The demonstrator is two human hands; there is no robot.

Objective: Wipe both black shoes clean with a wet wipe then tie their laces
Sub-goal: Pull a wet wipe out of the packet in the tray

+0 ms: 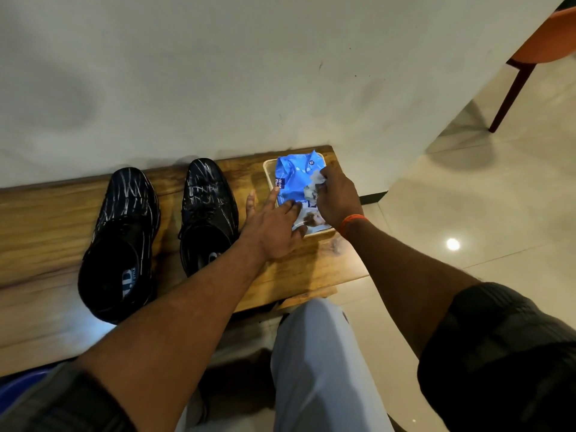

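Two black shoes streaked with white marks stand side by side on a wooden bench [46, 219], toes toward the wall: the left shoe [120, 241] and the right shoe [207, 213]. To their right lies a blue wet wipe pack [293, 179] in a pale tray [267, 173]. My left hand [274, 226] presses flat on the pack's near end with fingers spread. My right hand [336, 198] pinches a white wipe [316, 180] at the pack's opening.
The bench runs along a white wall [218, 73] and ends just right of the tray. Glossy floor tiles [467, 198] lie to the right, with an orange chair [542, 48] at the top right. My knee in pale trousers [314, 353] is below the bench edge.
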